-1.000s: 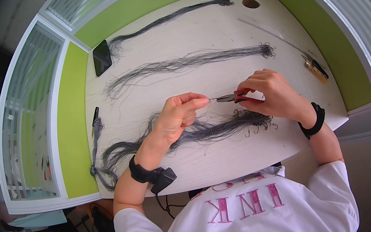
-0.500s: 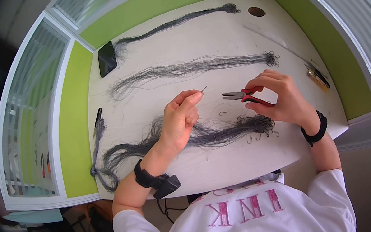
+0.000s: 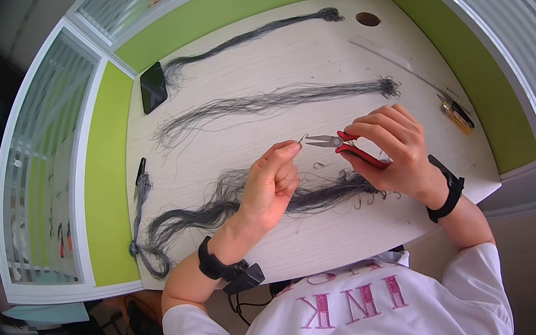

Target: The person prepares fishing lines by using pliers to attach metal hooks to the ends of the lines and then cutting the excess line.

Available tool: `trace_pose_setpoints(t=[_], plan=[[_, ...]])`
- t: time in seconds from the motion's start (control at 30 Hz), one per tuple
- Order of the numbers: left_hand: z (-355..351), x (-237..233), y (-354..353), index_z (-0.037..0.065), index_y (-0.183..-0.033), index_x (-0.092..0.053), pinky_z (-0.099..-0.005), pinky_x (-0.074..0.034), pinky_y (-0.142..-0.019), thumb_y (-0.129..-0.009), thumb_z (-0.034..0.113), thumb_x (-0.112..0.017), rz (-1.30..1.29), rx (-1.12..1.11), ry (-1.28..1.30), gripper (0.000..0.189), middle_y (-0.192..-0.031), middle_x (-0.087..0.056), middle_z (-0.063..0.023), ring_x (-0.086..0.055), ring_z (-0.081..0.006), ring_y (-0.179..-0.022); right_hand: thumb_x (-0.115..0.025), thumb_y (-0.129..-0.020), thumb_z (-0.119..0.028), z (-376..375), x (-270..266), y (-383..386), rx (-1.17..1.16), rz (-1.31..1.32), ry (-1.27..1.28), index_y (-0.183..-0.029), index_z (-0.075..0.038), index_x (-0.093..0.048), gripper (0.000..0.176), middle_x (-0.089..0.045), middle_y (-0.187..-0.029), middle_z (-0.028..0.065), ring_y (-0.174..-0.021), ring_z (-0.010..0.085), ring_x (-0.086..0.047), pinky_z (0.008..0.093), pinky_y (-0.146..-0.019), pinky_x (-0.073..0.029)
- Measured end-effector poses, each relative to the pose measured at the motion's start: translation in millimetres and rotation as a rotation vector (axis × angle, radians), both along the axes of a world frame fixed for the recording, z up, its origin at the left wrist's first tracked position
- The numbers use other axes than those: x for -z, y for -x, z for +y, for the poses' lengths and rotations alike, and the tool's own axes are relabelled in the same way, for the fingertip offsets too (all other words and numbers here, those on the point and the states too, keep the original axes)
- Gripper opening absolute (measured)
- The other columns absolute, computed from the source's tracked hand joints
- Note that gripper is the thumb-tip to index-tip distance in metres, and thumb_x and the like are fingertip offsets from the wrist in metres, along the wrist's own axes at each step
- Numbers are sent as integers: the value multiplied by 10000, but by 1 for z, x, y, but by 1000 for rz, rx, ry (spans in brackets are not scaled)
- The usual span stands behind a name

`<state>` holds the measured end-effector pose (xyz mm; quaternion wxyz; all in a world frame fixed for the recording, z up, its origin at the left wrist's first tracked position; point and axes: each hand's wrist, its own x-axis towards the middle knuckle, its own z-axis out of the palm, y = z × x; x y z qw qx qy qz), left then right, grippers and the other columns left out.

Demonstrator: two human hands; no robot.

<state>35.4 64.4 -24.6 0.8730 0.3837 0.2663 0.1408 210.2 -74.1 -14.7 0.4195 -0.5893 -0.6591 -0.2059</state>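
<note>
Between the thumb and forefinger of my left hand (image 3: 275,184) is a small fish hook (image 3: 305,137), its bent end sticking out past the fingertips. My right hand (image 3: 395,148) is wrapped round red-handled pliers (image 3: 326,140), whose jaw tips are right at the hook. Below both hands lies a thick bundle of dark grey line (image 3: 209,213), with several hooks at its right end. Part of that bundle is hidden behind my hands.
Two thinner bundles lie farther back, one in the middle (image 3: 272,101) and one at the rear (image 3: 255,33). A phone (image 3: 153,87) rests at the left edge. At the right are a yellow-handled tool (image 3: 458,115) and a thin ruler-like strip (image 3: 398,66). Green partitions (image 3: 244,5) enclose the desk.
My left hand has moved right and slightly down with the hook. The pliers have come left, and their jaw tips now meet the hook.
</note>
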Motion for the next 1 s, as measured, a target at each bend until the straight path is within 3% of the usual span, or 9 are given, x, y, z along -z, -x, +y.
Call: trace_pose_setpoints(t=[0.9,1.0], plan=[[2,1,2,149,-805,-513,-226,-215,-482,-908,204,-616,17,44,-42,156,-537,-189,99,-183,-47,-475,-818,-608,-78,-1,4,3,0,-54,33,-940,-66,-655,370,-678,-848,43,-713,195,-617,303,-606,-432],[0,1,1,127,-867,-560,-224,-217,-481,-909,184,-626,17,27,-49,97,-538,-213,103,-199,-42,-476,-815,-608,-69,-2,5,3,4,-52,29,-949,-60,-652,378,-677,-847,46,-711,197,-617,307,-601,-440]])
